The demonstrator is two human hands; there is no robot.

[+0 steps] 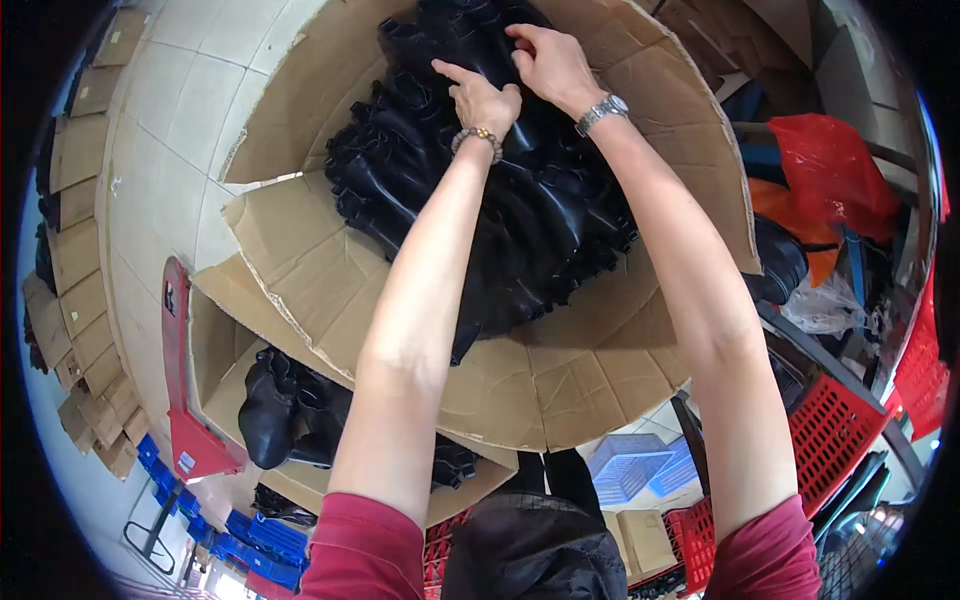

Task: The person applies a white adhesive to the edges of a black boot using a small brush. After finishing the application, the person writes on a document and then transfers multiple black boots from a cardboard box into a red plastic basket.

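Note:
A large cardboard box (560, 390) in front of me holds a heap of black, tube-like moulded parts (540, 210), apparently rubber, with glossy curved bodies and small tabs. My left hand (482, 104), a beaded bracelet on its wrist, is over the upper part of the heap, index finger stretched left and thumb apart. Just to its right and farther away is my right hand (556, 68), below which a metal watch (603, 112) sits on the wrist. Its index finger points left, the other fingers partly bent. No part shows gripped in either hand; contact with the parts below is unclear.
A second cardboard box (225, 350) with black parts stands at lower left, beside a red pallet jack (180, 380). Stacked cartons (80, 220) line the far left. Red crates (835, 440), a red plastic bag (830, 175) and blue baskets (630, 465) are on the right.

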